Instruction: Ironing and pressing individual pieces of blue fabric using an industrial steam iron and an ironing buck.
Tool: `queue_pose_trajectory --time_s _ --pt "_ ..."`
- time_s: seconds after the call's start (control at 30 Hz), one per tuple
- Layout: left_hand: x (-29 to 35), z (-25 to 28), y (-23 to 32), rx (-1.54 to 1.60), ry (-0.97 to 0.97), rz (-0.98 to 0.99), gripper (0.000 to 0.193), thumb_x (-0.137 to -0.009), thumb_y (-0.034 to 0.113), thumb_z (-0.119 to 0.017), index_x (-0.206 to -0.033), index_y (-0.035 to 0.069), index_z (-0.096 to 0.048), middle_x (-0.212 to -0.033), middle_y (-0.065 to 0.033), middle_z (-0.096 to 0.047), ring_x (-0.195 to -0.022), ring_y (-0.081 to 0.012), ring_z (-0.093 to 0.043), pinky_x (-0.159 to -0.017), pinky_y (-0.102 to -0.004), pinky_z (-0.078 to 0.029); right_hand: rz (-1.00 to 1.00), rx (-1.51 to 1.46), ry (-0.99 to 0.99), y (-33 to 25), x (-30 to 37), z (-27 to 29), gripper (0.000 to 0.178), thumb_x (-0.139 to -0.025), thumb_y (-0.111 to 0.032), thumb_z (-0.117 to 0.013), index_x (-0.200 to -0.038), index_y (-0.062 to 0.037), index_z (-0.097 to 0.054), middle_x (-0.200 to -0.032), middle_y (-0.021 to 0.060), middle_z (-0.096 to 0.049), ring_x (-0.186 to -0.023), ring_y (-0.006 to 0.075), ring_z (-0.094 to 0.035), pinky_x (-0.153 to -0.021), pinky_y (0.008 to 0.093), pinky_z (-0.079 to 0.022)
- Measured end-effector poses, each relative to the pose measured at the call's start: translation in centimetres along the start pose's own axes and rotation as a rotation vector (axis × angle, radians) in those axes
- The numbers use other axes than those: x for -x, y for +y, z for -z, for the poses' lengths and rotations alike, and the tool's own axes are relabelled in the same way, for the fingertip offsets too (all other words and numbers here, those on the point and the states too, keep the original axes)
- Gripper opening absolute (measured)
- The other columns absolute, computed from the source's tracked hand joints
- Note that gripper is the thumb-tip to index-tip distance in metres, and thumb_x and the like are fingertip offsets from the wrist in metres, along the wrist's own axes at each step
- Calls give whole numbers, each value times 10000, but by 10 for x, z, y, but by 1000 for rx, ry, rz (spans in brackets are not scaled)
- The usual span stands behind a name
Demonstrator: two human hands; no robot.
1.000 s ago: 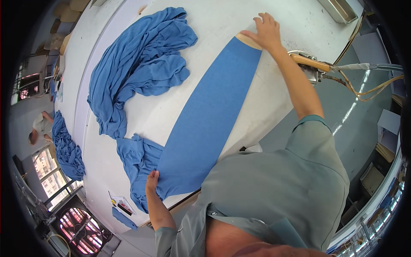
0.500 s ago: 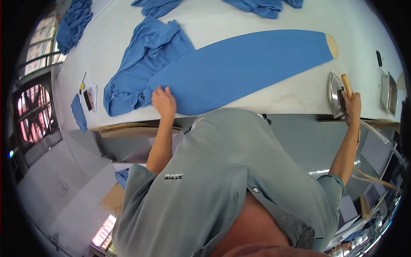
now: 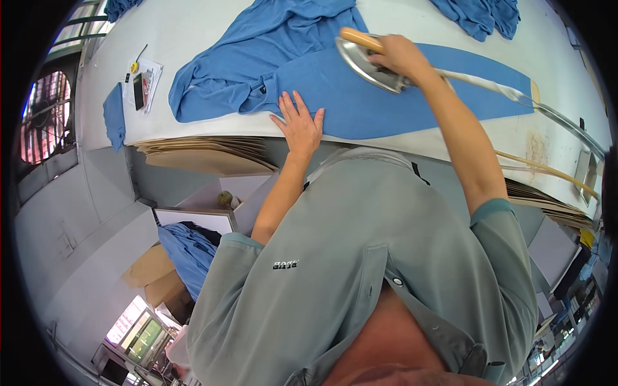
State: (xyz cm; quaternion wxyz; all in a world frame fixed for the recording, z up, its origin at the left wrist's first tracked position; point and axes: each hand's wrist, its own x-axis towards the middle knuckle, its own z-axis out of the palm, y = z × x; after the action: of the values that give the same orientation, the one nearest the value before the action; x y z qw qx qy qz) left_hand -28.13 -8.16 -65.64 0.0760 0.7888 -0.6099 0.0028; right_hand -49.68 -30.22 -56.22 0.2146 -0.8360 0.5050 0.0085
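A blue knit garment (image 3: 341,112) lies over the white table (image 3: 212,132), one part stretched smooth and long, the rest bunched to the left. A tan rounded end of a flat form (image 3: 535,93) pokes out of the smooth part at the right. My left hand (image 3: 301,125) rests with fingers spread on the garment's near edge, beside the bunched cloth. My right hand (image 3: 404,59) is wrapped round the wooden handle of a steam iron (image 3: 367,66), which is on or just over the far side of the smooth cloth.
A pale hose (image 3: 483,82) runs from the iron to the right. Other blue garments (image 3: 479,16) lie at the far edge. A dark phone (image 3: 140,91) and papers are at the left. Stacked brown cardboard (image 3: 206,154) sits beneath the tabletop. A metal tray (image 3: 586,174) stands far right.
My right hand has brought the iron from the table's right side leftward over the garment. My left hand has gone from curled fingers to a flat spread on the cloth.
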Motion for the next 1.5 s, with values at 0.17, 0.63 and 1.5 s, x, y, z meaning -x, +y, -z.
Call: queue_pose_trajectory --time_s 0.17,0.63,1.5 --pt "7 -4 -39 102 29 -124 929 -896 583 -535 -1480 -84 -257 -1545 -280 -244 -1387 -404 -309 -1098 -681 -193 119 17 -58 -88 -4 -20 318 -824 -290 -728 -911 13 -681 -882 170 -695 -743 360 -661 -743 426 -531" --pt "9 -12 -58 108 76 -252 1041 -837 666 -548 -1497 -71 -225 -1565 -243 -245 -1375 -370 -360 -1112 -637 -223 -619 -87 201 102 220 -2 414 -818 -393 -733 -871 8 -648 -765 138 -645 -642 295 -608 -631 378 -499" --pt "-46 70 -5 872 -16 135 458 -1066 228 -319 -1442 -23 -391 -1374 -223 -508 -1226 -322 -524 -1040 -369 -388 -327 -39 191 62 57 19 268 -817 -250 -699 -920 -3 -700 -887 181 -665 -674 311 -667 -645 408 -559"
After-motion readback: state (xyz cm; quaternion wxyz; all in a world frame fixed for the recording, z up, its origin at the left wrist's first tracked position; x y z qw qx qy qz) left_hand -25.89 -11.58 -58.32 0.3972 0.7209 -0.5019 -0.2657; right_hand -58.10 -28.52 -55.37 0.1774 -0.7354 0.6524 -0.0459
